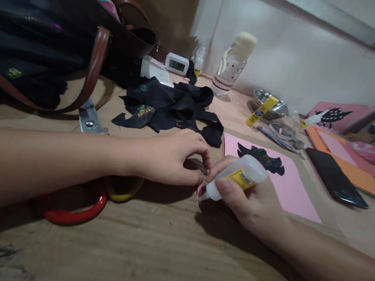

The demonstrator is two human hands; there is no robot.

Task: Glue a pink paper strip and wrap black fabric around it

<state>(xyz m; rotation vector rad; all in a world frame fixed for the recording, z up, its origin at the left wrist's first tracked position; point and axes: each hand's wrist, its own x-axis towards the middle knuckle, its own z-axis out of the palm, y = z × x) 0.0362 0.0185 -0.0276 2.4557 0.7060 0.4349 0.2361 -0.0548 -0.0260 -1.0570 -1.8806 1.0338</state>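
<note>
One cardboard-covered surface [170, 255] carries everything. The pink sheet [300, 197] lies flat near the right hand [251, 204], so a stray drip could stain it. The scissors [72, 218] lie beneath the left forearm, where a careless sweep might knock them. The right hand's fingers are wrapped around the glue bottle [240, 179], tilted nozzle-down; squeezing too hard could flood the pink strip [199, 190] at its tip. The left hand [174, 157] seems to pinch that strip, fingers nearly closed, so overflowing glue could stick to them.
</note>
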